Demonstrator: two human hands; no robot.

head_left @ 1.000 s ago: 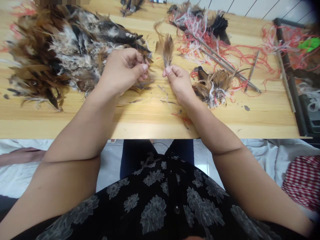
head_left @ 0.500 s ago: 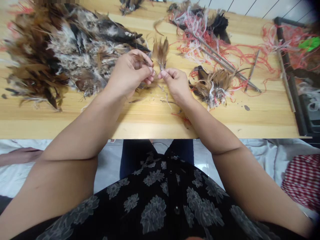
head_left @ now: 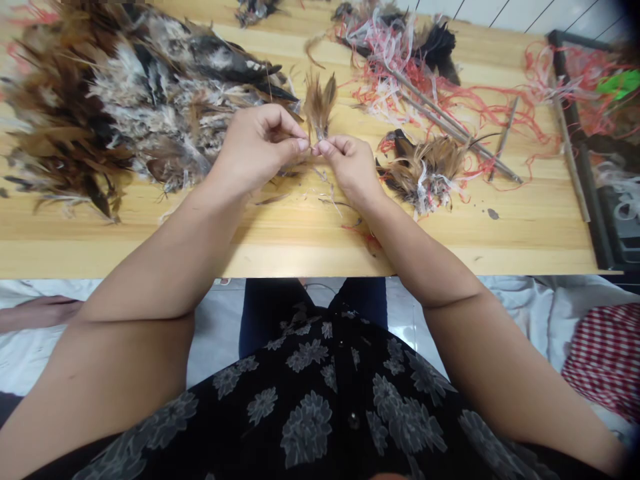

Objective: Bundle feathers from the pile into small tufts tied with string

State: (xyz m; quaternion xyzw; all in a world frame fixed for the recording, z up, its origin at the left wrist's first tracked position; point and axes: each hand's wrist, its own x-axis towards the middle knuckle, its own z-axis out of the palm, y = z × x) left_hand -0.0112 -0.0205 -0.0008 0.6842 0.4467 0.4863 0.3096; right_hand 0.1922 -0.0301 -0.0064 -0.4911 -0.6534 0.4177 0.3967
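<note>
My right hand [head_left: 347,163] pinches a small bunch of brown feathers [head_left: 320,103] by its quill end between thumb and fingers, with the plumes pointing away from me. Close against it on the left, my left hand [head_left: 273,140] is closed in a pinch, thumb and forefinger meeting at the base of the bunch. A thin brown feather seems to be in that pinch, mostly hidden by the fingertips. Just right of my right hand lies a tied bundle of brown feathers [head_left: 433,167] with white and red strips.
A large heap of brown, grey and black feathers [head_left: 165,100] covers the table's left side. Pink and white plastic strips [head_left: 385,53] lie at the back, beside thin sticks [head_left: 440,123]. A dark-framed tray [head_left: 583,147] stands at right. Loose feather scraps [head_left: 330,197] lie below my hands.
My left hand has moved slightly right and its fingertips now meet the base of the bunch. The brown feather seen in its fingers before is mostly out of sight. My right hand keeps its hold.
</note>
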